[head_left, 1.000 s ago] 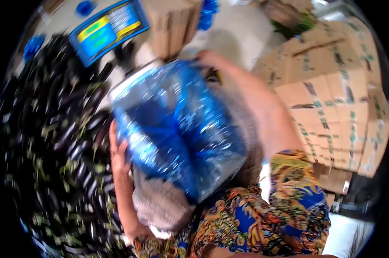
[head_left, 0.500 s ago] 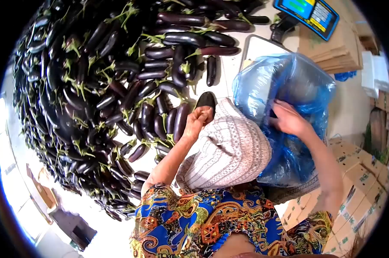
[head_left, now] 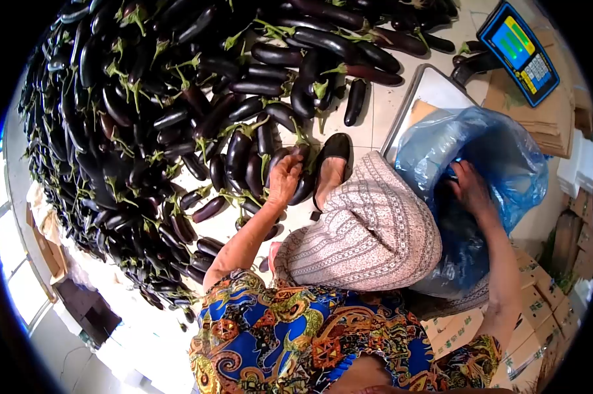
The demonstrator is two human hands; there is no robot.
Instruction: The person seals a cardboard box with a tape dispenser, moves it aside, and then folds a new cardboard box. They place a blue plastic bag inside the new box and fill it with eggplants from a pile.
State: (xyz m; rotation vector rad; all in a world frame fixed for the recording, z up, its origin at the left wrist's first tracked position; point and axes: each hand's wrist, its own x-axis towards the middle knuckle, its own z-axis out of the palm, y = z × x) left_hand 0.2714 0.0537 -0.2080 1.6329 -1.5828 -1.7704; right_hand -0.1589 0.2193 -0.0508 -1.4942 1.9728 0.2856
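Observation:
My left hand (head_left: 285,177) lies over the eggplants beside my shoe, fingers bent around an eggplant (head_left: 303,190) on the floor. The hand covers part of this dark purple fruit. On the right, my right hand (head_left: 472,187) reaches into a blue plastic bag (head_left: 434,141). Its fingers are apart, with nothing visible between them; the tips are partly lost against the dark interior. The bag's mouth is spread wide, and its lower part sits beside my knee. A large heap of eggplants (head_left: 86,151) with green stems fills the left side.
A scale with a lit display (head_left: 516,49) stands behind the bag; its platform (head_left: 434,92) shows beside it. Flattened cardboard (head_left: 539,131) lies at right, printed cartons (head_left: 526,308) below. My black shoe (head_left: 336,146) is between heap and bag.
My left hand has moved from beside my shoe down onto the eggplants. The bag's mouth has opened wider around my right hand. The view has shifted, moving the scale rightward.

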